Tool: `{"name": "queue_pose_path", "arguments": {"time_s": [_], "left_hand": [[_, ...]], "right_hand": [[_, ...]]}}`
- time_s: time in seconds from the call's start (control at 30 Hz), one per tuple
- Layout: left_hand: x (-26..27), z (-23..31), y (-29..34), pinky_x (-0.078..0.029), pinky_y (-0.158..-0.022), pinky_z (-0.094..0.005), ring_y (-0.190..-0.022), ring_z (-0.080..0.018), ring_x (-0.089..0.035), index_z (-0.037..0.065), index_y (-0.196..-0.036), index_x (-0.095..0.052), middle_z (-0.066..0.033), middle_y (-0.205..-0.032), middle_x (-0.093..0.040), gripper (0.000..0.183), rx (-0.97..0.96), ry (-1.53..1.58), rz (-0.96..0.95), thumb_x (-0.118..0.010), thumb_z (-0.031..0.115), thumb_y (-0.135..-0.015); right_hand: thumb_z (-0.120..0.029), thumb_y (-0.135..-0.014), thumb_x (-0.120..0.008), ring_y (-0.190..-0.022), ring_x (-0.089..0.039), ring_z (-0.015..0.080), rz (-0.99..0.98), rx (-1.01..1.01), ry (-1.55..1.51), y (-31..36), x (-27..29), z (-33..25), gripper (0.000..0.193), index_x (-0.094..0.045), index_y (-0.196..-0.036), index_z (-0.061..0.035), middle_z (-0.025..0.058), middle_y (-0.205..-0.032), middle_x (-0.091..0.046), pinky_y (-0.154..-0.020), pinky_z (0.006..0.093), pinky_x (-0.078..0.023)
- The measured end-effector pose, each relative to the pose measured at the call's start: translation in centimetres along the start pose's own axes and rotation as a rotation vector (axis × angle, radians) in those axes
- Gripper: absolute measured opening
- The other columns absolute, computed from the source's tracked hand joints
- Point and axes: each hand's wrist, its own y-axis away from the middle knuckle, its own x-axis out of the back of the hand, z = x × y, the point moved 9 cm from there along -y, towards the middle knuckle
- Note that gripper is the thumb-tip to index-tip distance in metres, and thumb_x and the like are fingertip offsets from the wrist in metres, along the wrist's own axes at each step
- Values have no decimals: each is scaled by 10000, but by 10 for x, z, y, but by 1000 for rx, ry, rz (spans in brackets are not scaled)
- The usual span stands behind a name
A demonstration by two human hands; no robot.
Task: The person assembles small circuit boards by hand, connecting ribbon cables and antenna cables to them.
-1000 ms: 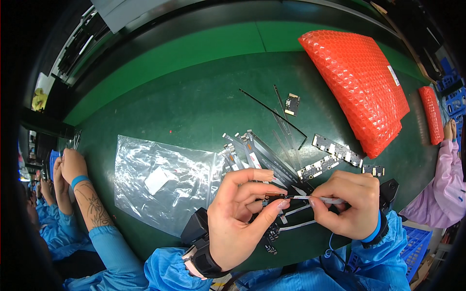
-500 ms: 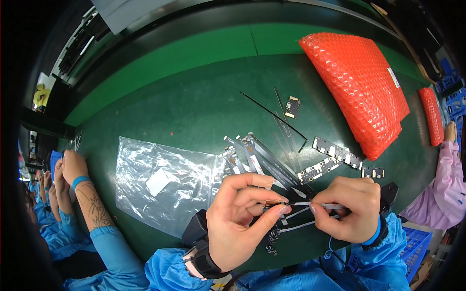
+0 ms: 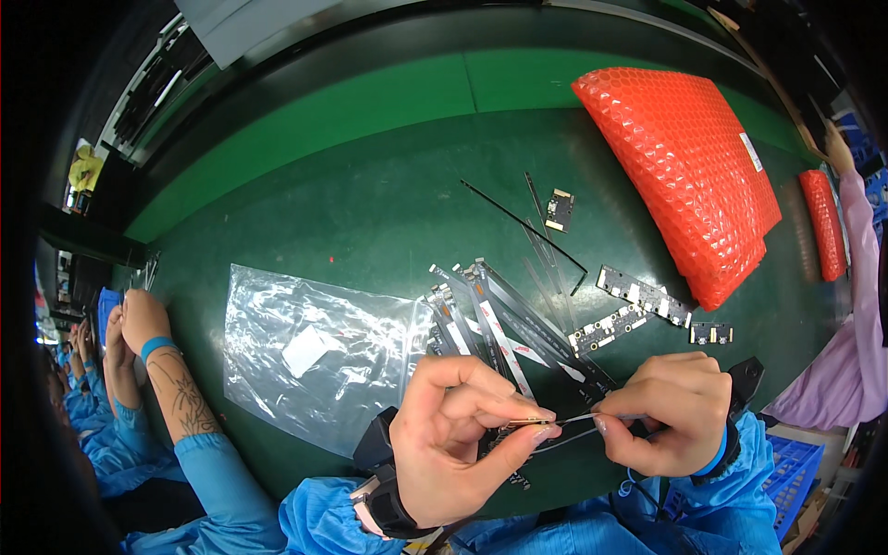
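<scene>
My left hand (image 3: 453, 439) pinches a small circuit board (image 3: 524, 423) between thumb and fingertips, its thin edge turned up. From the board's right end a thin flat ribbon cable (image 3: 580, 417) runs to my right hand (image 3: 671, 412), which grips it between thumb and forefinger. My fingers cover the joint, so I cannot tell whether the cable sits in a connector. Just beyond my hands lies a loose bundle of grey and black flat cables (image 3: 541, 319) with white and red tape. Small dark parts (image 3: 520, 481) show partly below the left hand.
A clear plastic bag (image 3: 277, 370) lies at left. Long circuit boards (image 3: 645, 293), a small board (image 3: 560, 211), another small board (image 3: 710, 333) and thin dark strips (image 3: 523, 222) lie beyond the cables. A red bubble-wrap package (image 3: 684, 176) stands far right. Co-workers' arms (image 3: 185, 398) flank both sides.
Both hands have moved slightly down and the board has turned more edge-on. More of the cable bundle shows now. At right, the person in pink has stretched an arm farther away.
</scene>
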Motion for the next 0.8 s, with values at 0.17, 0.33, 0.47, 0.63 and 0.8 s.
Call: {"name": "queue_pose_path", "arguments": {"time_s": [0.17, 0.33, 0.47, 0.63, 0.8], "left_hand": [[-12, 7, -1, -538, -717, -352, -752, -250, -631, -36, -955, -288, -192, -784, -587, 401, -80, -189, -54, -558, -192, -704], [-13, 6, 8, -510, -782, -281, -876, -210, -621, -58, -1024, -358, -165, -899, -590, 414, -232, -137, -89, -611, -154, -711], [-17, 7, 7, -517, -758, -276, -864, -203, -624, -64, -1040, -358, -172, -906, -604, 428, -220, -183, -83, -624, -135, -713], [-18, 8, 9, -515, -751, -271, -849, -202, -629, -66, -1042, -361, -169, -896, -614, 427, -248, -210, -85, -624, -134, -713], [-20, 12, 9, -515, -735, -267, -842, -207, -632, -69, -1035, -362, -171, -888, -617, 417, -276, -263, -89, -623, -131, -715]], "right_hand": [[1, -602, -664, -508, -563, 188, 6, 20, 40, -2, 1, 0, 179, -618, -773, -21, 64, -643, -579, -455, 257, -439], [35, -635, -655, -614, -609, 219, 27, -14, -105, 1, -12, -5, 226, -609, -855, 12, 107, -755, -618, -530, 278, -490], [41, -621, -668, -535, -600, 170, 98, -24, -94, 3, -5, -2, 153, -638, -765, -2, 88, -663, -617, -473, 233, -471], [31, -611, -690, -473, -552, 123, 94, -50, -133, 2, -3, -2, 150, -637, -746, -9, 73, -643, -609, -410, 203, -422], [19, -605, -705, -444, -525, 102, 115, -48, -141, 4, -4, 0, 148, -636, -732, -13, 67, -629, -605, -379, 190, -389]]}}
